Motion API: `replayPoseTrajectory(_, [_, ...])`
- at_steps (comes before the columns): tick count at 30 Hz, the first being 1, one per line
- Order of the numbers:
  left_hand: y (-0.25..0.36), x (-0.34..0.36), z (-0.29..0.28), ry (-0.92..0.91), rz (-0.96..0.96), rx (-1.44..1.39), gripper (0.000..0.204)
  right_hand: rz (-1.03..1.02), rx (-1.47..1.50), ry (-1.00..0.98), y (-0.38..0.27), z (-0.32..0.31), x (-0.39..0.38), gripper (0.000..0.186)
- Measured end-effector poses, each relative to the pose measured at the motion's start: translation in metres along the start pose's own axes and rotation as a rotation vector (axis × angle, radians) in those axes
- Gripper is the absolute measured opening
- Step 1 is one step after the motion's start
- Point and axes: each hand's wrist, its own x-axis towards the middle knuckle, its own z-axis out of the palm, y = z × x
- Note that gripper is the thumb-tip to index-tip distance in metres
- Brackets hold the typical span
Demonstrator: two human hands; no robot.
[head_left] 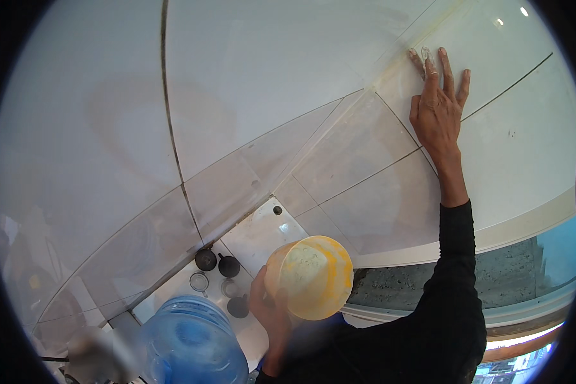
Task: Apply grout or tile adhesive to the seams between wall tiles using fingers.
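My right hand (pixel 438 112) reaches up to the white tiled wall (pixel 499 141) with its fingers spread. White paste coats the tip of one finger, which touches the wall beside the pale corner joint (pixel 390 73). Lower down, my left hand (pixel 270 317) grips a yellow plastic tub (pixel 344 265) by its side. The tub is tilted so that its inside shows, with pale, creamy paste (pixel 304 269) over the bottom and smears up the wall. My left thumb is mostly hidden behind the tub.
A large blue water bottle (pixel 192 342) stands at lower left. Near it on a white surface are dark cups (pixel 228 265) and a clear glass (pixel 199 281). A small dark hole (pixel 277 210) shows by the corner. At right is a window ledge (pixel 512 272) with grey speckled stone.
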Motion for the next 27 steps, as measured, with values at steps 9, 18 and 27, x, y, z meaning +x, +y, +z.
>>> replayPoseTrajectory(9, [-0.004,0.000,-0.002,-0.042,-0.031,-0.059,0.063,-0.012,-0.024,-0.060,-0.009,0.003,-0.009,0.073])
replayPoseTrajectory(18, [-0.002,0.001,-0.001,-0.031,-0.009,-0.004,0.060,-0.051,0.050,-0.197,-0.035,0.013,-0.036,0.070])
replayPoseTrajectory(27, [-0.008,0.001,-0.007,0.080,-0.002,0.012,0.052,-0.075,0.887,-0.313,-0.061,-0.005,-0.156,0.076])
